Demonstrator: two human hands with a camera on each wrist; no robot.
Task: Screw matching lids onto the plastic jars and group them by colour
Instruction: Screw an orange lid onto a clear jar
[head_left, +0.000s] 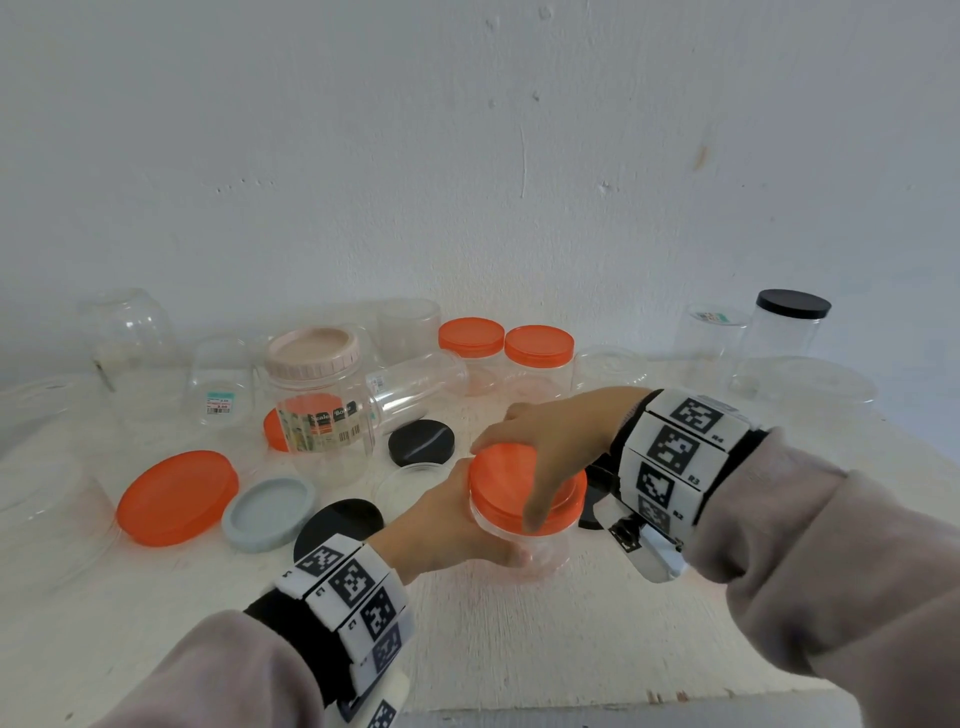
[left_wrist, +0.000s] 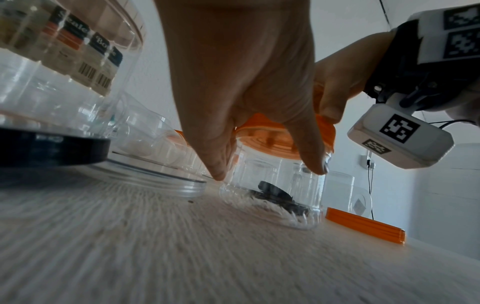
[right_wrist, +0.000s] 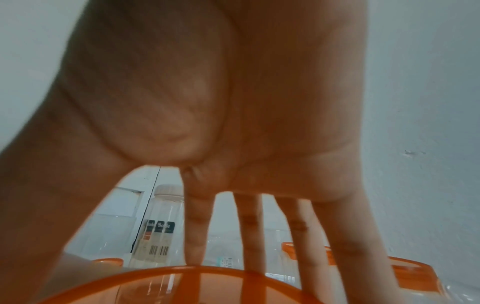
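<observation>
Right grip (head_left: 545, 441) around orange lid (head_left: 524, 488), left grip (head_left: 457, 525) round clear jar (left_wrist: 272, 185), wrist-view only.

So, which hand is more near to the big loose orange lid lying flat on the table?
Left. The left hand grips the small jar on the side facing the big orange lid. The right hand holds that jar's orange lid from above, farther from it.

a small clear plastic jar (head_left: 524, 545) stands upright near the table's front, an orange lid (head_left: 519, 486) sitting on its mouth. two more orange-lidded jars (head_left: 506, 353) stand side by side at the back, a black-lidded jar (head_left: 787, 338) far right, a pink-lidded labelled jar (head_left: 319, 405) left of centre. loose lids lie flat: a large orange lid (head_left: 176, 496), a grey lid (head_left: 269, 512), a black lid (head_left: 421, 441).
</observation>
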